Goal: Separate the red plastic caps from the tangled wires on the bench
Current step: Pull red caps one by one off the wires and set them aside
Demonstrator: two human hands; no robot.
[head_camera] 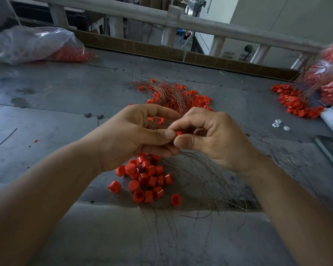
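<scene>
1. Head view, looking down: both hands meet at the middle of the bench (46, 89), raised a little above it, and one red cap (178, 133) is caught between them.
2. The left hand (131, 137) has its fingers curled, and its thumb (166, 133) presses on the left side of the cap.
3. The right hand (213, 139) is curled too. Its thumb (184, 142) sits just under and to the right of the cap, with the forefinger bent over the top, so it pinches the cap.
4. Only a sliver of red shows between the thumb tips, so I cannot tell which way the cap's open end or long axis points.
5. Thin wires (196, 181) fan out below the hands toward the near edge, and more run up from the fingers into the far tangle (169, 93), which lies just beyond the knuckles with caps mixed in.
6. My reading is that the next pull runs sideways. Both hands are equally near, and the cap lies directly between the two thumbs.
7. A heap of loose caps (148, 177) lies on the bench under the left wrist, free of the strands beside it. That looks like the natural place to drop this one.
8. Two plastic bags hold more red parts, one at the far left (31, 43) and one at the far right (331, 77).
</scene>
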